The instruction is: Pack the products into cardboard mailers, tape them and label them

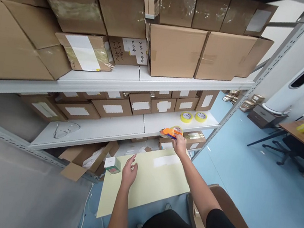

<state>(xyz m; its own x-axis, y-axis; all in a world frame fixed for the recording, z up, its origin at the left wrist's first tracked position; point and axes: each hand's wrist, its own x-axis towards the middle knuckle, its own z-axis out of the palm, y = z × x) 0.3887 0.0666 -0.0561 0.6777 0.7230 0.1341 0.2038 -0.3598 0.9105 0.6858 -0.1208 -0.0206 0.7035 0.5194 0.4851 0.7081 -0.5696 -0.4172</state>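
At shelf edge, right hand [179, 144] grips tape dispenser [170, 132].

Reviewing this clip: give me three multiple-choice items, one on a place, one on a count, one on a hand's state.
1. Where is the orange tape dispenser?
A. at the front edge of the white lower shelf
B. on the blue floor
C. on the wooden desk

2. How many yellow tape rolls lie on that shelf behind the dispenser?
A. one
B. two
C. four

3. What is the left hand doing?
A. gripping a box
B. hovering open over the pale yellow flat carton
C. holding scissors

Answers:
1. A, the right hand holds it at the shelf edge.
2. B, two rolls sit side by side.
3. B, fingers spread, nothing held, beside a small green-and-white box.
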